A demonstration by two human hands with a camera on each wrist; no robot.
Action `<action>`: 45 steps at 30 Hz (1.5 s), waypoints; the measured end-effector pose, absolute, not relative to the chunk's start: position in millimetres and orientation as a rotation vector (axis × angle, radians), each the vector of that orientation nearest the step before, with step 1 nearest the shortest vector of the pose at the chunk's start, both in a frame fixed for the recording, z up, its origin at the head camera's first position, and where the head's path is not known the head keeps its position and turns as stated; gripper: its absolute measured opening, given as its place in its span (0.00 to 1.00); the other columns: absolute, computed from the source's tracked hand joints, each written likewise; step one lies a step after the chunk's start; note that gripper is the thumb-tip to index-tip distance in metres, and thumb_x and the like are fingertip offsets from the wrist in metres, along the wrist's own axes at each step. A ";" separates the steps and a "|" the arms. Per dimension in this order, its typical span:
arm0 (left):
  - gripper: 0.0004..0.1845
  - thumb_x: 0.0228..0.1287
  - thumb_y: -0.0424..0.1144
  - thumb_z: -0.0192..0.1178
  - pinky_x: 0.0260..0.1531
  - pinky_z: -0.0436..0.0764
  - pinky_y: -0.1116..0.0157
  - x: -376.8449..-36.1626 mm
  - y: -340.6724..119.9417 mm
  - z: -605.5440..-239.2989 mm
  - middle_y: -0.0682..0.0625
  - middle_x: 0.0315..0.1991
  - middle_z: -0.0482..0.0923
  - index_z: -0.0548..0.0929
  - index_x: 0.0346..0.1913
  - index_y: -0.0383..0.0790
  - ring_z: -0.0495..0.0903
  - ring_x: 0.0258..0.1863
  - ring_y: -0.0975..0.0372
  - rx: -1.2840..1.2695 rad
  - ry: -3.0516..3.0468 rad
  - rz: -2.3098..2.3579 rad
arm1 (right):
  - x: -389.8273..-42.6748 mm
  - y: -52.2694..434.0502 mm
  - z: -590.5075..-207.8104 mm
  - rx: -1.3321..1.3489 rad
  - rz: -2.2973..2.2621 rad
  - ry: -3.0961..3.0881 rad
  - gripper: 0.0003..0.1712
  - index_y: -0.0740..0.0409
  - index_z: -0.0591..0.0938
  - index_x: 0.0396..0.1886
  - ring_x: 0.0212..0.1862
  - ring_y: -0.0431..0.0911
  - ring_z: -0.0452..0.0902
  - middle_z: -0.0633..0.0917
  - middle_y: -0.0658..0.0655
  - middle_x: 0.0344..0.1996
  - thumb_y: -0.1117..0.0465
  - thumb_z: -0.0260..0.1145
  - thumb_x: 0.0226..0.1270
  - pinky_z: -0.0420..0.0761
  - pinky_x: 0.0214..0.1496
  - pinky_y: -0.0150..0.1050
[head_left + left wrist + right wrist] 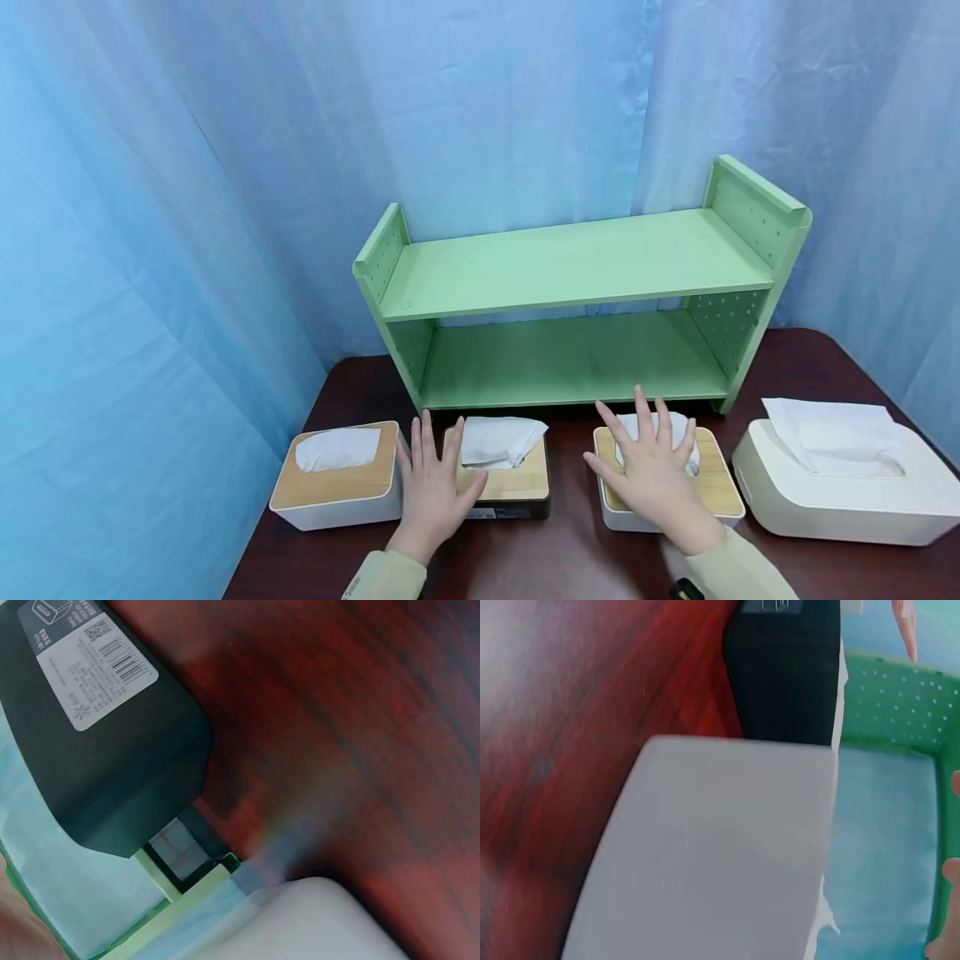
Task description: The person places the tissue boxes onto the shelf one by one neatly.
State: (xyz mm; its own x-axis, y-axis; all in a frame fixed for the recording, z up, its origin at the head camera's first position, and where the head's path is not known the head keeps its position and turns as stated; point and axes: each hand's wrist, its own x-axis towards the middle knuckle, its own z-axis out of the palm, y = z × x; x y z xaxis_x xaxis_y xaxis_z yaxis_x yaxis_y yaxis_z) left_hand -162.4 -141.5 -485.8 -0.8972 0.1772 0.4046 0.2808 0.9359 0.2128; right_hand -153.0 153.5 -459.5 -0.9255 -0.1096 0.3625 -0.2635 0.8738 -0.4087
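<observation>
Tissue boxes on a dark wooden table (pixel 570 550), in a row before a green shelf (pixel 577 267).

The left hand (pixel 433 487) lies with fingers straight at the left edge of the black-based tissue box (pixel 504 479); the right hand (pixel 654 471), fingers spread flat, rests on the wood-lidded white tissue box (pixel 667 487), hiding most of its lid and tissue. Neither hand grips anything. A second wood-lidded box (pixel 341 475) stands far left, a large all-white box (pixel 847 479) far right. Both wrist views are blurred and close; the black box's label is unreadable there.
</observation>
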 end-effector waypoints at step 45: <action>0.60 0.38 0.54 0.77 0.57 0.71 0.46 -169.1 -158.4 -520.9 0.24 0.68 0.48 0.54 0.74 0.41 0.60 0.66 0.37 -0.391 -2.934 -1.104 | -164.3 55.1 -519.0 0.417 1.241 -2.884 0.56 0.56 0.62 0.70 0.31 0.55 0.80 0.51 0.84 0.66 0.55 0.80 0.41 0.79 0.34 0.50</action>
